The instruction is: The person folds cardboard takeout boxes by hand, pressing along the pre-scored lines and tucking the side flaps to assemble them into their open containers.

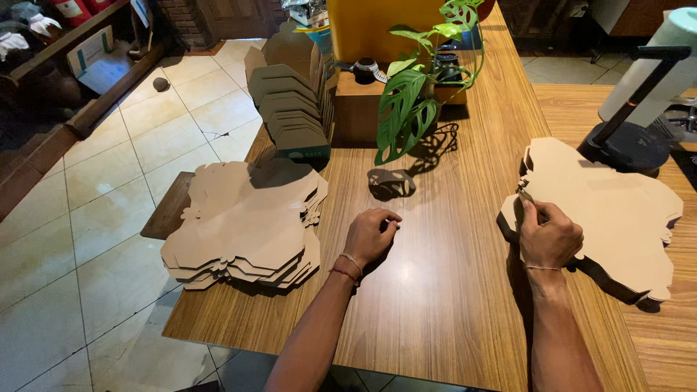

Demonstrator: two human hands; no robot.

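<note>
Two stacks of flat die-cut cardboard blanks: your right hand [549,236] pinches the top sheet's left edge on the right-edge stack [606,210]. Your left hand [370,236] rests loosely clenched, empty, on the table [435,305]. Sheets likely light, bendy; grip edges.

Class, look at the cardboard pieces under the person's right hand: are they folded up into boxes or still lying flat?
Flat: the cardboard stack lies as unfolded die-cut sheets under the right hand.
</note>
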